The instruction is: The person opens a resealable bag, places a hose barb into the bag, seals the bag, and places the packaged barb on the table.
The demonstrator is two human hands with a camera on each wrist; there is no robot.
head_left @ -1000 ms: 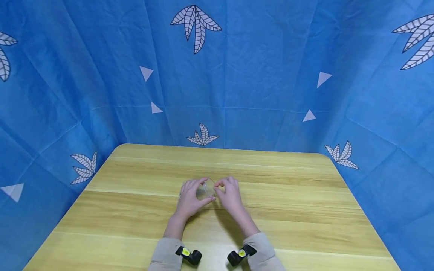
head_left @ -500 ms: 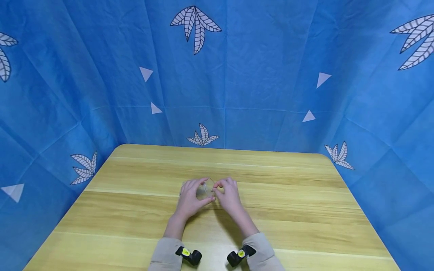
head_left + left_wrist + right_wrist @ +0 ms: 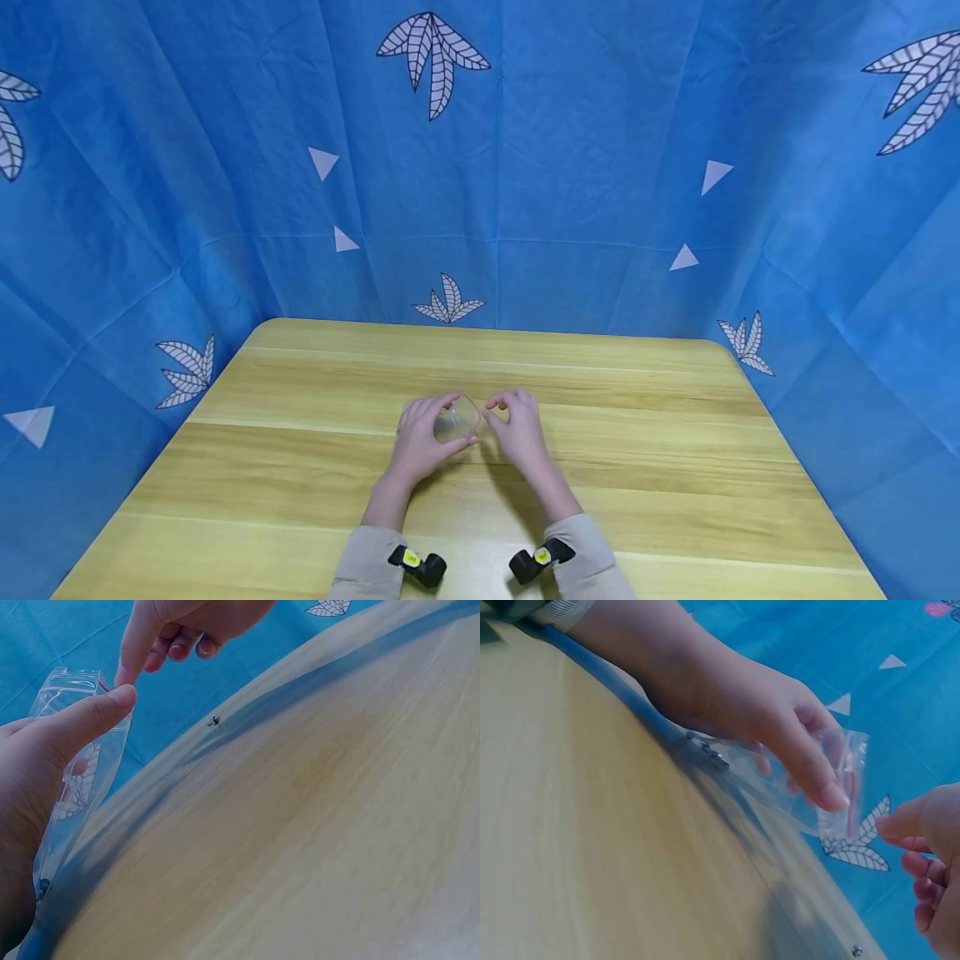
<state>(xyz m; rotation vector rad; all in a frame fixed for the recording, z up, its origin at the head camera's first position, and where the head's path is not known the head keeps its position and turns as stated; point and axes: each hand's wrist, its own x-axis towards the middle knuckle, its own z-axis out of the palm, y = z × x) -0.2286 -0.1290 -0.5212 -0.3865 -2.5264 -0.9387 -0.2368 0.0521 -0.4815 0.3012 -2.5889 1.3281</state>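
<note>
My left hand (image 3: 420,437) holds a clear zip-lock bag (image 3: 851,784) on its side, thumb and fingers curled round it near the mouth. A red line runs along the bag's seal. Several small dark metal pieces (image 3: 714,756) lie at the bag's closed end. My right hand (image 3: 517,425) is just right of the bag mouth, apart from it, with thumb and index finger close together and the other fingers loosely curled; nothing shows between them. Another small metal piece (image 3: 214,721) shows against the tabletop, away from the bag.
The wood-grain table (image 3: 637,458) stretches out on all sides of the hands. A blue curtain (image 3: 600,167) with white leaf prints hangs behind it and at both sides. Black wrist cameras are strapped to both sleeves (image 3: 367,562).
My right hand has drawn back to the right from the bag mouth, and more of the bag's opening shows. The small dark piece at its fingertips is gone from there. My left hand stays put.
</note>
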